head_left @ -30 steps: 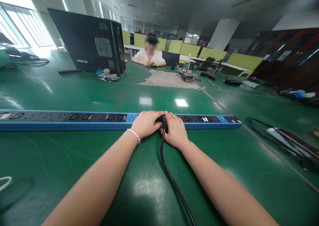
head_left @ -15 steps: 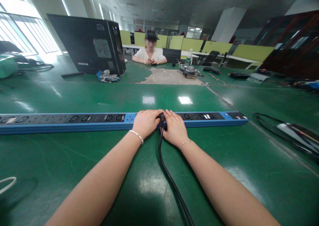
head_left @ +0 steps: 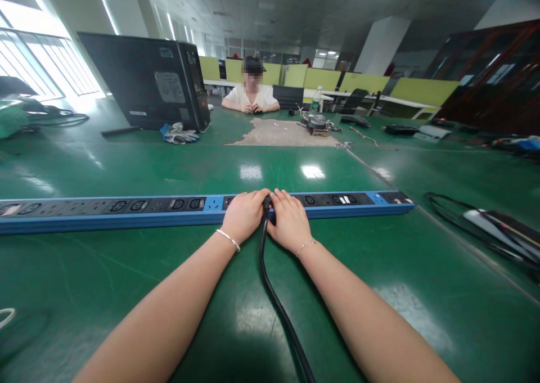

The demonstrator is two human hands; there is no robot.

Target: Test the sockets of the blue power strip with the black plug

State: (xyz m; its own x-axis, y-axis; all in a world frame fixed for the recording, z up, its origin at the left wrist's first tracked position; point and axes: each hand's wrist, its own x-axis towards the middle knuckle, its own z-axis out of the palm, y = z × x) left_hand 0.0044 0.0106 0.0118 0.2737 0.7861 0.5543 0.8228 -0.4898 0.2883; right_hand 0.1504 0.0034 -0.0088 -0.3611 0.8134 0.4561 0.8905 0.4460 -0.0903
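Head view shows my left hand (head_left: pixel 243 219) and my right hand (head_left: pixel 289 221) side by side, both grasping the black plug (head_left: pixel 267 204) between them. Under my fingers is the blue power strip (head_left: pixel 139 221), extending to both sides of my hands. From the plug, a black cable (head_left: pixel 273 296) comes down between my forearms. How deep the plug sits, I cannot tell, because my fingers hide it.
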